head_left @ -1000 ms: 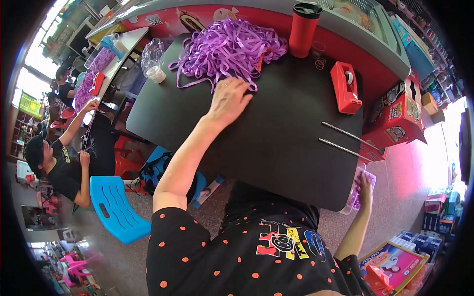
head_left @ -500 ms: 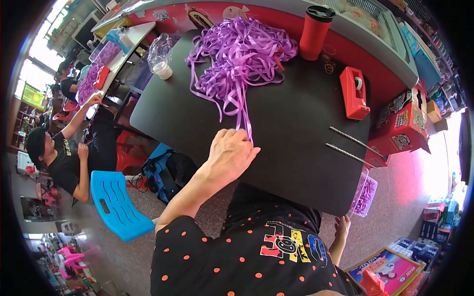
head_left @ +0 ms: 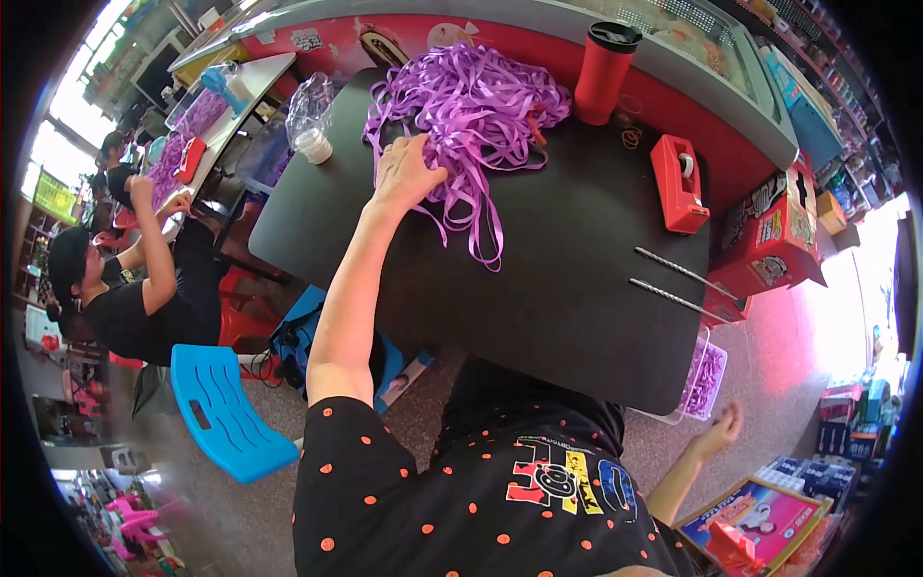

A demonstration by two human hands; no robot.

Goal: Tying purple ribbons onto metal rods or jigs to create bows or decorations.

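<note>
A big tangled heap of purple ribbon lies on the far side of the dark table. My left hand reaches over the table to the heap's left edge, fingers stretched out onto the strands and thumb apart. Loose loops hang from the heap toward me, beside that hand. Low on the right, beyond the table's edge, my right hand has its fingers curled together, and nothing shows in it. Nearest to it is a clear plastic bin holding purple ribbon pieces.
Two metal rods lie near the table's right edge, below a red tape dispenser. A red tumbler and a white cup stand farther back. A blue stool is at left, near a seated co-worker.
My left hand let go of the ribbon strands near the table's front and moved up to the heap. My right hand moved outward to the right. The co-worker's arm has risen.
</note>
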